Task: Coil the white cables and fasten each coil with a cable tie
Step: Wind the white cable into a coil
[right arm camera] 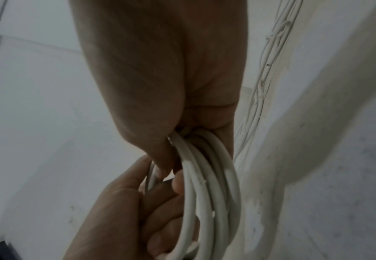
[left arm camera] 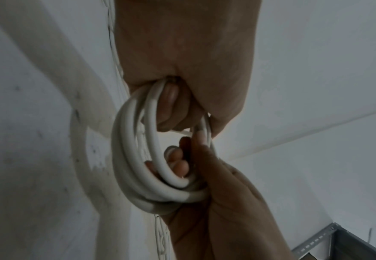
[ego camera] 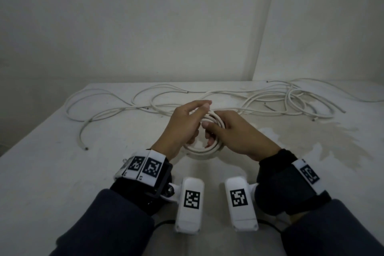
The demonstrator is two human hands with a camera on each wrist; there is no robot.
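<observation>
Coil: round coil of thick white cable (ego camera: 209,147) at frame centre, which we grip.
Left hand (ego camera: 182,127): fingers curled round it.
Right hand (ego camera: 234,133): likewise.
Surface: pale stained surface (ego camera: 83,172), loose white cables (ego camera: 145,97) upper frame.

No legible text, brand or number appears in any view. Only black-and-white square fiducial markers show, printed on the white wristbands (ego camera: 145,167) and on the two white wrist-mounted camera housings (ego camera: 190,203); their patterns carry no readable characters.
</observation>
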